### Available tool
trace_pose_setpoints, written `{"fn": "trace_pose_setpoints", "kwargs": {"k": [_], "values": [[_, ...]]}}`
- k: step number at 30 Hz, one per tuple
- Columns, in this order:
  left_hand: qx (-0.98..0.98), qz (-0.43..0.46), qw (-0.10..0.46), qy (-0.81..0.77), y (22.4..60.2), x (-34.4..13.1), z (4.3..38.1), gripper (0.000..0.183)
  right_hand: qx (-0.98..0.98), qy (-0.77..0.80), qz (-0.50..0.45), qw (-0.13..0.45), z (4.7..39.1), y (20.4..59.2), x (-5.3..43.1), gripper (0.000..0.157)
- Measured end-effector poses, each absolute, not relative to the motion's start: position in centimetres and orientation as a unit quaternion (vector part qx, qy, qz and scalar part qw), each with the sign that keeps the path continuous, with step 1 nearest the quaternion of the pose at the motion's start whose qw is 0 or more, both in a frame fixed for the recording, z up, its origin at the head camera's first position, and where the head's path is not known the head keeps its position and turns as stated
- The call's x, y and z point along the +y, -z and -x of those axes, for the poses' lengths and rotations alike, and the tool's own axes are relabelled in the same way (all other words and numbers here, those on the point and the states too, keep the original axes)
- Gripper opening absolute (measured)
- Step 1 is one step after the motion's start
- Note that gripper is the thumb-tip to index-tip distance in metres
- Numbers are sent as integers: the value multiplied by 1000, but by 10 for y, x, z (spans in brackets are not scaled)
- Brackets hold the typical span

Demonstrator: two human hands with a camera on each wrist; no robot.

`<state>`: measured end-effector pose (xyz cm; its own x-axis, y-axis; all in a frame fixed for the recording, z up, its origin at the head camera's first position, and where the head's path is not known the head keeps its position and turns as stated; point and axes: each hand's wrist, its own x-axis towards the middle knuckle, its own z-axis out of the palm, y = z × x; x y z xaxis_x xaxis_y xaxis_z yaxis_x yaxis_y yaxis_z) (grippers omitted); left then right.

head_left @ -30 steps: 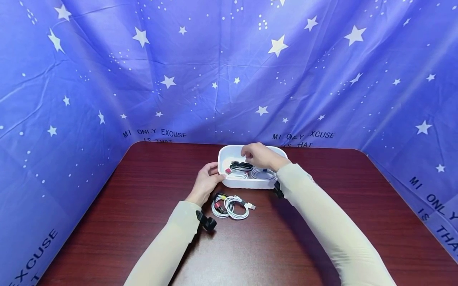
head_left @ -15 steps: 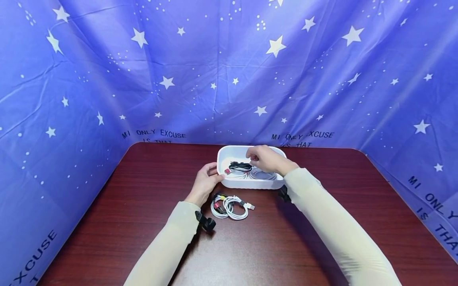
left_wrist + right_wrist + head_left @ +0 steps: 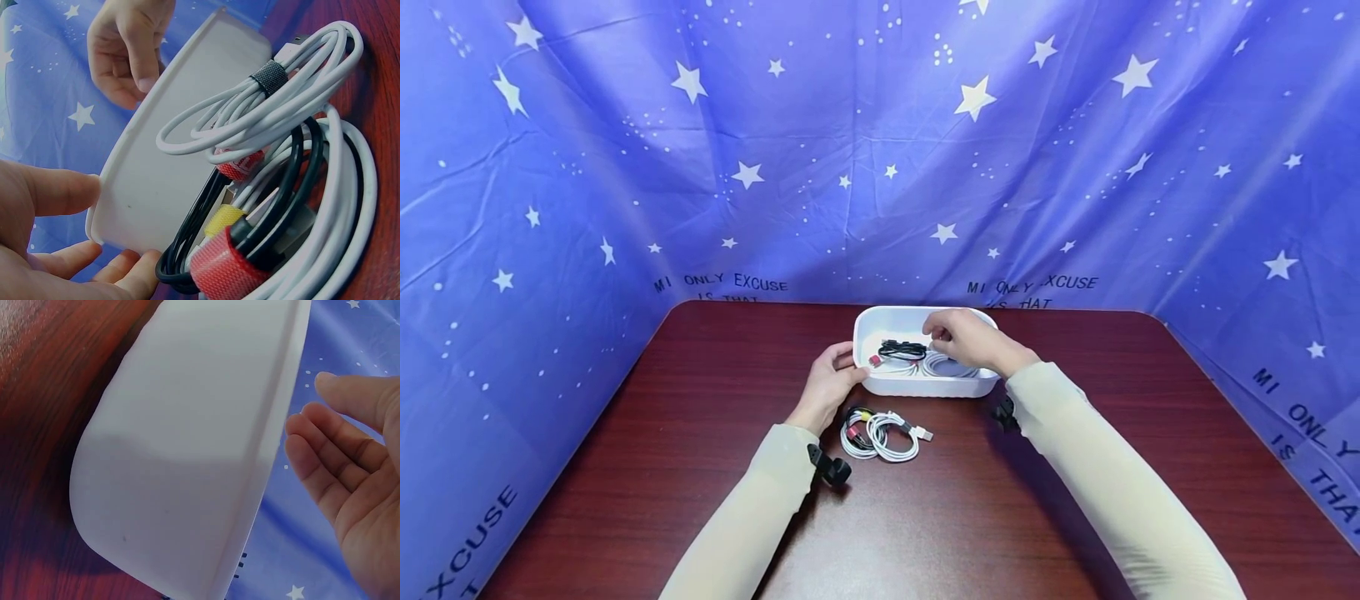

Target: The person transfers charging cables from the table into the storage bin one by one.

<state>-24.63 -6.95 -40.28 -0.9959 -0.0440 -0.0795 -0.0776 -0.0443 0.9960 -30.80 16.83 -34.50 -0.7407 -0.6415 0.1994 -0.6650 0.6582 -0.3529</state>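
Hovering over the white box [image 3: 917, 386], the right hand [image 3: 972, 337] is holding nothing while the left hand [image 3: 827, 385] is loosely bracing it; bundled cables [image 3: 902, 350] are already lying inside, and more coils [image 3: 270, 81] are apparently waiting on the table [image 3: 1037, 517].

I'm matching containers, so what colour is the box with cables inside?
The box is white, best seen in the head view.
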Motion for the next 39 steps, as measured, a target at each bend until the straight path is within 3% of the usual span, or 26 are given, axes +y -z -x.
{"fn": "trace_pose_setpoints", "kwargs": {"k": [28, 39], "values": [[694, 49, 15, -718, 403, -70, 246, 55, -906, -297, -296, 51, 263, 353, 200, 12], [692, 45, 12, -720, 404, -70, 246, 54, -897, -310, -296, 108, 249, 363, 207, 17]]}}
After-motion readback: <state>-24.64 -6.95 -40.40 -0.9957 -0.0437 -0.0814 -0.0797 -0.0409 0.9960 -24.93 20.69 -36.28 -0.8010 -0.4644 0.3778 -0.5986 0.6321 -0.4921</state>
